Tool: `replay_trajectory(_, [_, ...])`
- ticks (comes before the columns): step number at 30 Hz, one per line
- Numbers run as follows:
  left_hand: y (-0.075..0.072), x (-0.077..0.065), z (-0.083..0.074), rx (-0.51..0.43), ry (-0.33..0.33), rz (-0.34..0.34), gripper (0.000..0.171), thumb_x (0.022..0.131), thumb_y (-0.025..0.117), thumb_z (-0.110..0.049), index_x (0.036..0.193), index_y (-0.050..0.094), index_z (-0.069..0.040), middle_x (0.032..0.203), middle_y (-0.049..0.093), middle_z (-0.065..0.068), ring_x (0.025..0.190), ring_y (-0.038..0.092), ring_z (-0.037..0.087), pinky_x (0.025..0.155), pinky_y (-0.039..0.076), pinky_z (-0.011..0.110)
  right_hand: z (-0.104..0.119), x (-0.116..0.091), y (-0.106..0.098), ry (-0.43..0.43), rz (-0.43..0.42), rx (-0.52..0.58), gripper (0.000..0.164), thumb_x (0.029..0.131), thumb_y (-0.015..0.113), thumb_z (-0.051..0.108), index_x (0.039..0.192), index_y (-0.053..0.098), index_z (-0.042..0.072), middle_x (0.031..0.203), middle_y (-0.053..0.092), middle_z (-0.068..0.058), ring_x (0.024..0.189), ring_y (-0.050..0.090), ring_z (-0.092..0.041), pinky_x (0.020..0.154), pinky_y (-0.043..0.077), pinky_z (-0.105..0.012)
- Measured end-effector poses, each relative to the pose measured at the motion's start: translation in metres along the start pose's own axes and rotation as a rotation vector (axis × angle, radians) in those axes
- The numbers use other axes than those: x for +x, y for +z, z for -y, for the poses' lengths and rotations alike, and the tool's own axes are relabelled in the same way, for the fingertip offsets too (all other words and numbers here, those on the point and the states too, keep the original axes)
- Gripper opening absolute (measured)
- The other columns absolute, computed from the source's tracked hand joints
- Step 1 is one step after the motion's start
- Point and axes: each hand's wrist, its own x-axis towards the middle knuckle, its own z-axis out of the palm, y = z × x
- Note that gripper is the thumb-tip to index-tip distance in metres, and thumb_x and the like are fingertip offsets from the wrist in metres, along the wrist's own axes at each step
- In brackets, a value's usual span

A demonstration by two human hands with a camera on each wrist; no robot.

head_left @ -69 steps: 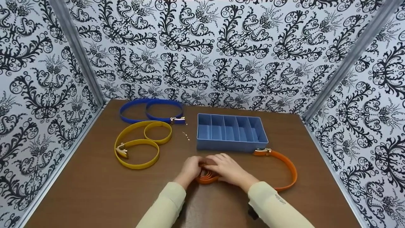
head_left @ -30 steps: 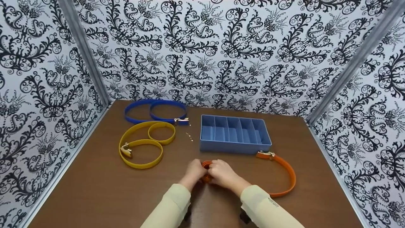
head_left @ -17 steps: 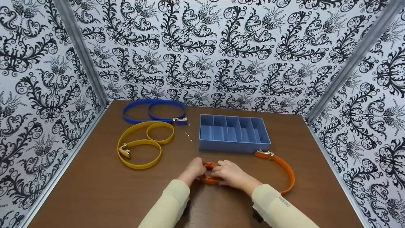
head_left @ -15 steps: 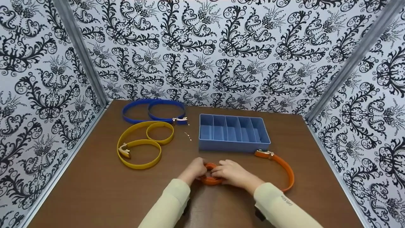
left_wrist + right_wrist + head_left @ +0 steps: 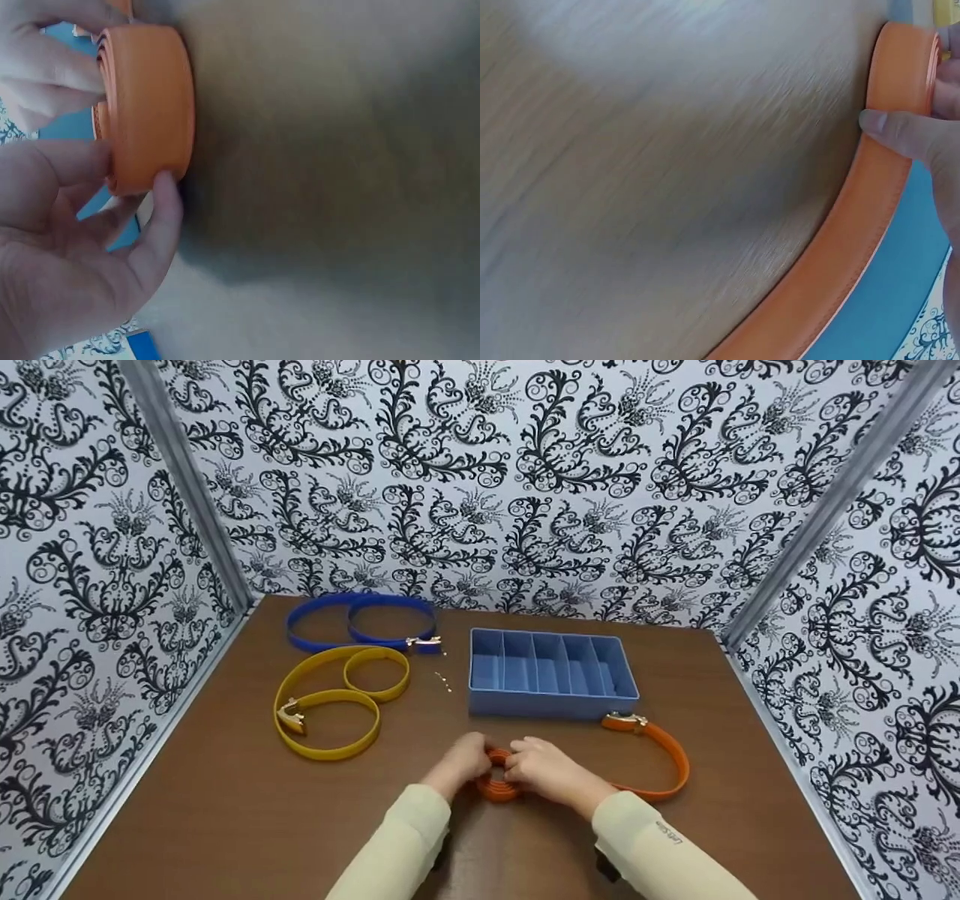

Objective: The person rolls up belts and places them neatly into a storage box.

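An orange belt (image 5: pixel 499 792) stands on its edge, its near part wound into a coil between both hands. My left hand (image 5: pixel 463 761) grips the coil's left side. In the left wrist view, fingers and thumb curl round the coiled belt (image 5: pixel 150 112). My right hand (image 5: pixel 546 771) pinches the coil's right side, its thumb (image 5: pixel 900 129) pressing the outer strap in the right wrist view. From there the unrolled strap (image 5: pixel 817 270) sweeps away in a curve. Its gold-coloured buckle (image 5: pixel 624 719) lies at the front right corner of the blue tray.
The blue tray (image 5: pixel 551 706) has several compartments and stands behind the hands. A yellow belt (image 5: pixel 330 753) with a buckle lies in loops on the left. Behind it lies a blue belt (image 5: pixel 322 646). All rest on a brown table (image 5: pixel 225 825) between patterned walls.
The orange belt's free strap has shortened, its curve on the right drawing inward. The hands were closer together a second ago and now stand slightly apart around the coil.
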Motion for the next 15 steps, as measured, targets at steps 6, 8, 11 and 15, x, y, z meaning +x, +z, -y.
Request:
replay_trajectory(6, [0.003,-0.001,0.01,-0.057,-0.066,-0.213,0.021,0.071,0.081,-0.005,0.088,0.071,0.003,0.081,0.068,0.01,0.065,0.06,0.021,0.062,0.052,0.032,0.008,0.014,0.001,0.132,0.036,0.055,0.014,0.07,0.083,0.019,0.067,0.069,0.02,0.066,0.062,0.01,0.068,0.048,-0.015,0.062,0.037,-0.029])
replay_trajectory(8, [0.003,-0.002,0.01,-0.11,-0.092,-0.216,0.028,0.069,0.081,-0.005,0.092,0.068,0.005,0.083,0.068,0.012,0.062,0.061,0.023,0.058,0.052,0.032,0.01,0.018,0.001,0.178,0.055,0.047,0.017,0.064,0.084,0.02,0.064,0.068,0.019,0.064,0.062,0.01,0.068,0.051,-0.016,0.064,0.042,-0.031])
replay_trajectory(11, [0.003,-0.004,0.008,-0.146,-0.097,-0.225,0.033,0.068,0.079,-0.002,0.098,0.067,0.006,0.088,0.068,0.015,0.066,0.064,0.026,0.059,0.054,0.033,0.012,0.024,0.002,0.228,0.08,0.032,0.022,0.056,0.086,0.022,0.059,0.064,0.018,0.061,0.061,0.008,0.068,0.055,-0.017,0.067,0.046,-0.033])
replay_trajectory(15, [0.003,-0.006,0.005,-0.107,-0.063,-0.268,0.029,0.068,0.071,0.006,0.097,0.071,0.004,0.092,0.071,0.015,0.084,0.065,0.03,0.072,0.054,0.037,0.015,0.03,0.002,0.258,0.108,0.027,0.026,0.056,0.087,0.025,0.058,0.063,0.017,0.063,0.062,0.006,0.073,0.06,-0.018,0.073,0.049,-0.034])
